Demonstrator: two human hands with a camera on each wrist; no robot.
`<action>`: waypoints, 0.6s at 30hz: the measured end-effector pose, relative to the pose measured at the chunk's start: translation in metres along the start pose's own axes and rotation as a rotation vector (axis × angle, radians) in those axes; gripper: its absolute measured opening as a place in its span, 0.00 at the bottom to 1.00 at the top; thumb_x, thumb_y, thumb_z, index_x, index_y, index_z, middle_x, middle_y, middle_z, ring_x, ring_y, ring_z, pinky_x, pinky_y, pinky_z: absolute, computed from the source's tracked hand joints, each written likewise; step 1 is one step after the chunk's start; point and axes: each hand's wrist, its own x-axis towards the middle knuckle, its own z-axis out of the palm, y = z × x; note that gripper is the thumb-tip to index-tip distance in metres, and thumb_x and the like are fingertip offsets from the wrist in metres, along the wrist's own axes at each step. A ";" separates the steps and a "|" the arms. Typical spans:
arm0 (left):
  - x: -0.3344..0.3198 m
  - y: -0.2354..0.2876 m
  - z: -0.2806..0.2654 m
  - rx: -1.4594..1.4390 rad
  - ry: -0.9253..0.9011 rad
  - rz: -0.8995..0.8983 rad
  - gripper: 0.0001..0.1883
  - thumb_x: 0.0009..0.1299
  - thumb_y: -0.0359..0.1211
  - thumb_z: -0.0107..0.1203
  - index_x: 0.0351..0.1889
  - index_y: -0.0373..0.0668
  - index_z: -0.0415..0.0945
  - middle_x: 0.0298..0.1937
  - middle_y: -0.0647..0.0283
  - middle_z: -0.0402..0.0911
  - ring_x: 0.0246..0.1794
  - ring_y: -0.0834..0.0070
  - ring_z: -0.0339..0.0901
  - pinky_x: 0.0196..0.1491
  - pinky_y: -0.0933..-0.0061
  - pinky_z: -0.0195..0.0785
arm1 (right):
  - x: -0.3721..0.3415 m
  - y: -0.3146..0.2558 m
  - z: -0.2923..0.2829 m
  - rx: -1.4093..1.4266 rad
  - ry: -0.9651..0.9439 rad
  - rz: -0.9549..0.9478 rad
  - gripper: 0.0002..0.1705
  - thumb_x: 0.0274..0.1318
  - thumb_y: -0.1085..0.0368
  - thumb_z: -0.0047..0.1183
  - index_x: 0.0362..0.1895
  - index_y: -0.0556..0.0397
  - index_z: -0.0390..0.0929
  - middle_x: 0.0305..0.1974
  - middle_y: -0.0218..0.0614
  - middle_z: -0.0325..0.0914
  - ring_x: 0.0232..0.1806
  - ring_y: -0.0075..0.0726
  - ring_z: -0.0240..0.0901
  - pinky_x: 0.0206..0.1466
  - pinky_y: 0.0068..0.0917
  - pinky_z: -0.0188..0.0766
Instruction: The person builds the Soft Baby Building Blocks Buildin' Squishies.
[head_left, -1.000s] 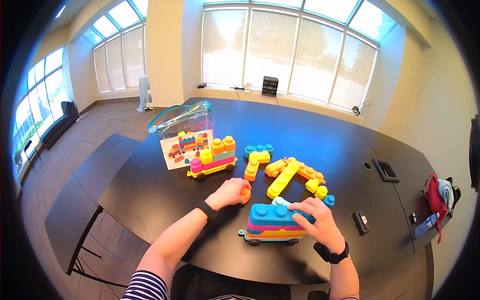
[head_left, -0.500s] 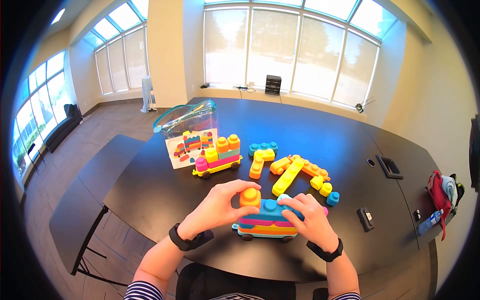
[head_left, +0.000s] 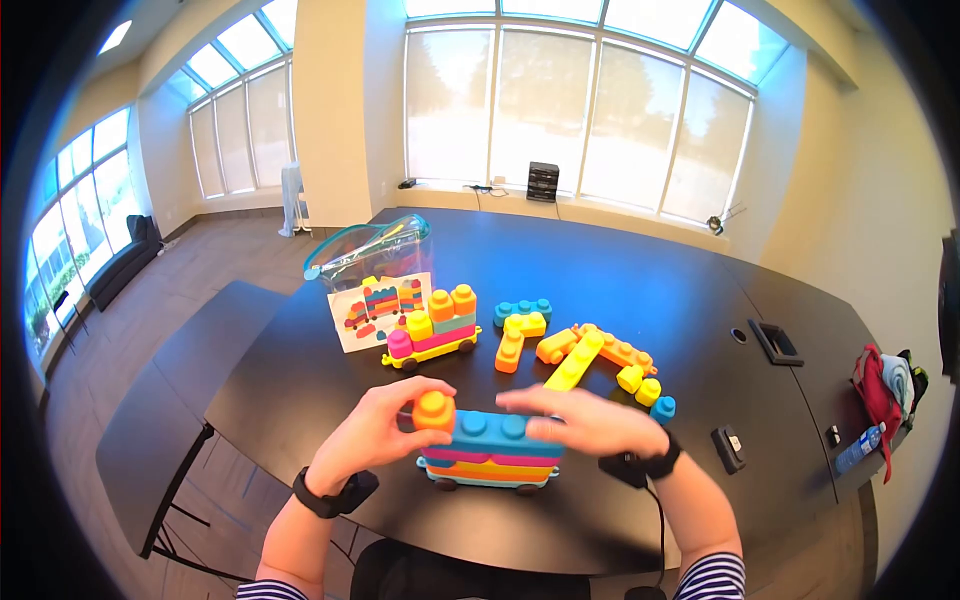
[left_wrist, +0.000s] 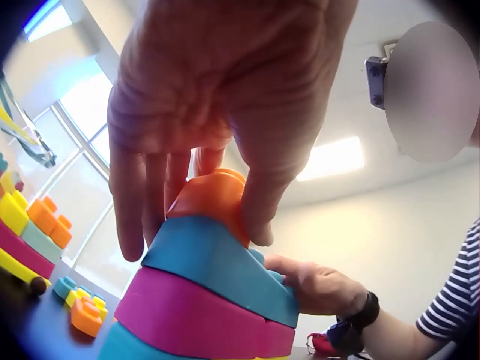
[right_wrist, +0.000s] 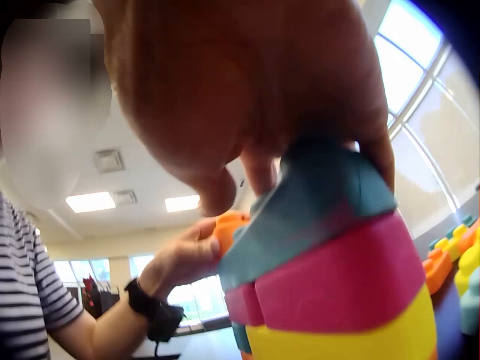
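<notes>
Left hand (head_left: pixel 372 428), thumb and fingers pinching an orange block (head_left: pixel 434 411) atop the left end of a wheeled stack (head_left: pixel 490 452); right hand (head_left: pixel 595 420), palm down, fingers extended, over the stack's right end

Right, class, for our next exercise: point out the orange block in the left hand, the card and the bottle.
Orange block (left_wrist: pixel 211 197): left wrist view, on its side facing the camera.
Card (head_left: pixel 361 316): head view, on its printed front.
Bottle (head_left: pixel 860 450): head view, midway along its side.
</notes>
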 end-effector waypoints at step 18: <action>-0.014 -0.001 -0.021 0.056 0.084 -0.113 0.28 0.63 0.31 0.77 0.61 0.44 0.81 0.52 0.58 0.86 0.51 0.60 0.86 0.58 0.65 0.81 | 0.239 0.209 -0.054 -0.487 -0.162 0.775 0.60 0.46 0.30 0.72 0.80 0.39 0.67 0.75 0.39 0.71 0.77 0.50 0.67 0.76 0.50 0.68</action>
